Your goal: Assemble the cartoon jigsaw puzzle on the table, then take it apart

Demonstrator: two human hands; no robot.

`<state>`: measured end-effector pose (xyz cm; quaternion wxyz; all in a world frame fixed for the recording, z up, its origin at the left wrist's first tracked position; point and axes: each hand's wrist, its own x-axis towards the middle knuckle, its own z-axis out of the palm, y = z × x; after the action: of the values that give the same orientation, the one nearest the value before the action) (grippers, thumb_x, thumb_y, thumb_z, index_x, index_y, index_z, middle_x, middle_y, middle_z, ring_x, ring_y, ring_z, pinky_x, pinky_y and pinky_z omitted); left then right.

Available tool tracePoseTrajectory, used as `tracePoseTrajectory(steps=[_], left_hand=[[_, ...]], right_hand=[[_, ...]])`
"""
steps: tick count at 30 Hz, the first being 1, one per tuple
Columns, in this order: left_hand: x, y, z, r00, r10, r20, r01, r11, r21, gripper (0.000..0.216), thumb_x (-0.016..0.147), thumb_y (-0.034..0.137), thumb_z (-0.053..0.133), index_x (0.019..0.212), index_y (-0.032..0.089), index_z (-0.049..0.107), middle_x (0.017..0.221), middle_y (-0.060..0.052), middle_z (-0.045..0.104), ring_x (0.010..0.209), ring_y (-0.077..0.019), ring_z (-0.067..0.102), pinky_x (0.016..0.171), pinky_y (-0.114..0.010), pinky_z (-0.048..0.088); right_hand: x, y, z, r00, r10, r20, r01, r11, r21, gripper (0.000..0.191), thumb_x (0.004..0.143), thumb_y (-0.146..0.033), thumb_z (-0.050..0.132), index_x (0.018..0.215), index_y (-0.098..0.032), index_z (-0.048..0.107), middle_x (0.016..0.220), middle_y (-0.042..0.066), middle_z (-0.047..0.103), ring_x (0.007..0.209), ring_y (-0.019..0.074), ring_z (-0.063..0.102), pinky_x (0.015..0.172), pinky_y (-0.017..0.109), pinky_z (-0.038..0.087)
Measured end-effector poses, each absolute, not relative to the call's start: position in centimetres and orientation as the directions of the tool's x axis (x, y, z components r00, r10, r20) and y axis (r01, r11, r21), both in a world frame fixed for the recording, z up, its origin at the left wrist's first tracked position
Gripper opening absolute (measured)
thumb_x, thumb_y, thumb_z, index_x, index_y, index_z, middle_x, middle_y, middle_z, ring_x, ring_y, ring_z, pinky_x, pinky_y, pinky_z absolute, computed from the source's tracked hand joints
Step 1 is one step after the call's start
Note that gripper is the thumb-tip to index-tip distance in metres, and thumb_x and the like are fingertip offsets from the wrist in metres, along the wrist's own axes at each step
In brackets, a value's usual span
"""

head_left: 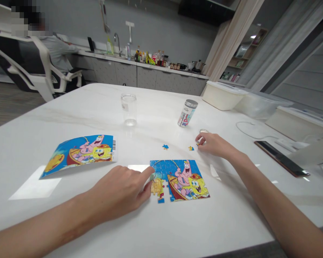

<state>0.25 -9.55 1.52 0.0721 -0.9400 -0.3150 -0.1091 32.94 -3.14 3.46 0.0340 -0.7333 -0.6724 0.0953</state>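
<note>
A partly assembled cartoon jigsaw puzzle (187,181) lies on the white table, with a gap in its lower left part. My left hand (123,186) is at the puzzle's left edge, its thumb and index finger closed on that edge and the other fingers curled. Beyond the puzzle's upper right corner, my right hand (211,144) pinches a small puzzle piece, mostly hidden by the fingertips. Just left of those fingers lies a loose yellow-and-blue piece (191,148). Farther left is a blue piece (165,147). A bent picture sheet (80,154) showing the same scene lies at the left.
A clear jar (129,111) and a silver-lidded canister (187,114) stand farther back. Behind my right hand lies a round lid (204,131). A dark phone-like slab (281,157), a cable and storage boxes (224,96) occupy the right. A person (56,50) sits far left.
</note>
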Motion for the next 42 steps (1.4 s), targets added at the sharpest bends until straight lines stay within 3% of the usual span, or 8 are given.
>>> tracePoseTrajectory(steps=[18, 21, 26, 30, 33, 35, 38, 42], left_hand=[[0.3, -9.7, 2.1, 0.814, 0.57, 0.108, 0.578, -0.814, -0.063, 0.014, 0.09, 0.021, 0.045, 0.097, 0.017, 0.057, 0.049, 0.004, 0.057, 0.041, -0.0134, 0.053, 0.044, -0.03, 0.015], [0.3, -9.7, 2.2, 0.816, 0.563, 0.131, 0.573, -0.817, -0.065, 0.014, 0.09, 0.021, 0.045, 0.095, 0.017, 0.057, 0.048, 0.005, 0.055, 0.04, -0.0132, 0.052, 0.042, -0.029, 0.017], [0.4, -9.7, 2.2, 0.822, 0.519, 0.234, 0.544, -0.837, -0.054, 0.015, 0.089, 0.019, 0.043, 0.093, 0.017, 0.057, 0.045, 0.005, 0.054, 0.037, -0.0139, 0.05, 0.04, -0.027, 0.021], [0.3, -10.0, 2.2, 0.799, 0.496, 0.34, 0.532, -0.847, -0.014, 0.016, 0.09, 0.02, 0.041, 0.091, 0.018, 0.057, 0.044, 0.005, 0.052, 0.037, -0.013, 0.048, 0.039, -0.025, 0.022], [0.3, -10.2, 2.5, 0.753, 0.556, 0.352, 0.544, -0.827, 0.143, 0.019, 0.091, 0.029, 0.045, 0.093, 0.016, 0.06, 0.045, 0.006, 0.048, 0.038, -0.0122, 0.045, 0.042, -0.024, 0.022], [0.4, -10.2, 2.9, 0.703, 0.659, 0.265, 0.552, -0.742, 0.38, 0.023, 0.089, 0.036, 0.051, 0.095, 0.017, 0.061, 0.044, 0.009, 0.04, 0.039, -0.01, 0.039, 0.043, -0.022, 0.021], [0.7, -9.9, 3.6, 0.625, 0.781, -0.021, 0.521, -0.396, 0.756, 0.026, 0.087, 0.044, 0.056, 0.088, 0.018, 0.061, 0.044, 0.013, 0.027, 0.04, -0.0068, 0.025, 0.043, -0.02, 0.02], [1.0, -9.3, 3.9, 0.625, 0.74, -0.248, 0.397, -0.028, 0.917, 0.032, 0.081, 0.049, 0.063, 0.084, 0.017, 0.059, 0.044, 0.014, 0.024, 0.042, -0.0064, 0.018, 0.042, -0.021, 0.016]], right_hand=[[31.7, -3.5, 4.0, -0.087, 0.993, -0.081, 0.953, 0.059, -0.298, 0.015, 0.068, -0.012, 0.06, 0.078, -0.017, 0.07, 0.074, 0.004, 0.066, 0.067, 0.0154, 0.059, 0.059, 0.025, 0.042], [30.8, -3.9, 4.7, -0.122, 0.989, -0.081, 0.915, 0.08, -0.396, 0.009, 0.071, -0.015, 0.062, 0.075, -0.017, 0.07, 0.072, 0.004, 0.064, 0.069, 0.0151, 0.057, 0.063, 0.026, 0.043], [27.5, -6.0, 5.6, -0.291, 0.944, -0.154, 0.492, 0.009, -0.871, 0.018, 0.076, -0.035, 0.07, 0.082, -0.019, 0.068, 0.074, 0.001, 0.062, 0.06, 0.01, 0.05, 0.056, 0.024, 0.041], [24.5, -8.1, 5.0, -0.338, 0.918, -0.205, 0.138, -0.167, -0.976, 0.023, 0.073, -0.036, 0.076, 0.08, -0.018, 0.064, 0.067, -0.001, 0.057, 0.055, 0.0075, 0.047, 0.05, 0.022, 0.037], [23.1, -9.3, 4.6, -0.375, 0.893, -0.249, 0.089, -0.233, -0.968, 0.024, 0.073, -0.037, 0.078, 0.079, -0.017, 0.064, 0.065, -0.002, 0.057, 0.052, 0.0063, 0.046, 0.046, 0.02, 0.034], [22.7, -9.8, 4.4, -0.387, 0.886, -0.257, 0.098, -0.238, -0.966, 0.025, 0.074, -0.037, 0.078, 0.079, -0.017, 0.064, 0.064, -0.002, 0.057, 0.051, 0.0058, 0.045, 0.045, 0.019, 0.033], [22.3, -10.2, 4.1, -0.397, 0.872, -0.285, 0.126, -0.256, -0.958, 0.025, 0.075, -0.039, 0.076, 0.079, -0.018, 0.064, 0.064, -0.002, 0.058, 0.051, 0.0061, 0.046, 0.044, 0.018, 0.033], [22.0, -10.4, 3.8, -0.401, 0.864, -0.304, 0.141, -0.27, -0.953, 0.024, 0.076, -0.039, 0.076, 0.076, -0.018, 0.063, 0.06, -0.004, 0.057, 0.049, 0.0063, 0.046, 0.045, 0.019, 0.036]])
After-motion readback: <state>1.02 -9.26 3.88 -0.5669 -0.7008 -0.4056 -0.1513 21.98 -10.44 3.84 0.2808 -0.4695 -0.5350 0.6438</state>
